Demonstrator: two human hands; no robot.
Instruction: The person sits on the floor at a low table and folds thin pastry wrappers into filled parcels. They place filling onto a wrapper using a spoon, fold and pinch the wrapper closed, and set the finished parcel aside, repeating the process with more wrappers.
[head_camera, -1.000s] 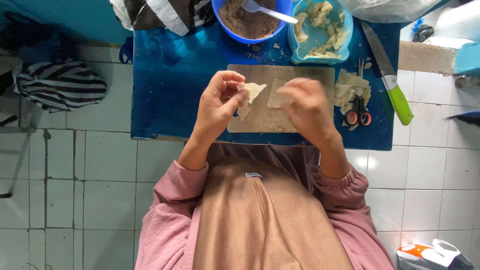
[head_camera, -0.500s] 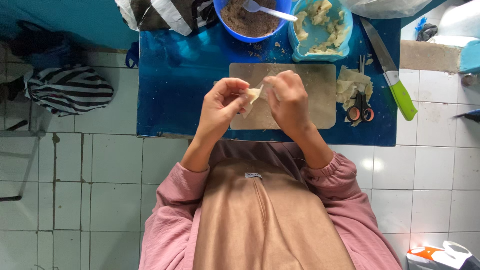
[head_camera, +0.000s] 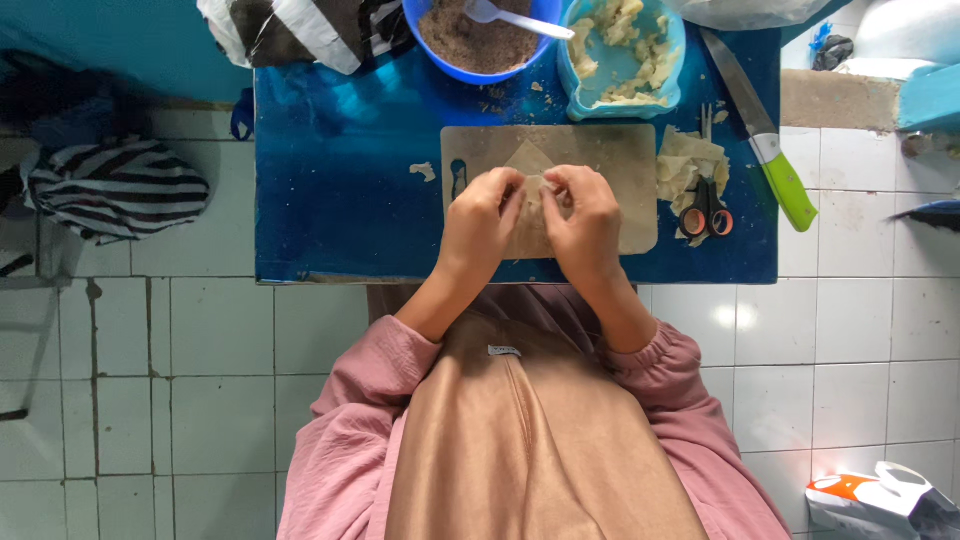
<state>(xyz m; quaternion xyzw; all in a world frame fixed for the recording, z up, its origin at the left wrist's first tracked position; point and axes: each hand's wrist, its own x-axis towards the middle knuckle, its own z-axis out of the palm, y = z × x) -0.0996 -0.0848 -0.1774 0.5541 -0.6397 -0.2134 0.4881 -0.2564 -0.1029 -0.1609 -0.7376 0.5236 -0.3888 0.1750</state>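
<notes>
Left hand: left hand (head_camera: 482, 222) curled over the pale board, fingertips pinching the near edge of a thin dough wrapper (head_camera: 535, 195).
Right hand: right hand (head_camera: 585, 218) mirrors it, fingers bent inward and pinching the same wrapper from the other side; the two hands almost touch.
Wrapper look: pale beige, thin and flat; one pointed corner sticks out above the fingers, lying on the board. The part between the fingertips is mostly hidden, so its fold cannot be told.
Wrapper place: middle of the tan cutting board (head_camera: 620, 160), which lies on a low blue table (head_camera: 340, 190).
Beside the board: a stack of cut wrappers (head_camera: 688, 165) and small scissors (head_camera: 706, 215) just to the right, then a green-handled knife (head_camera: 770, 150).
Above the board: a blue bowl (head_camera: 475, 40) of brown filling with a white spoon (head_camera: 515, 18), and a light blue dish (head_camera: 625, 55) of pale lumpy paste.
</notes>
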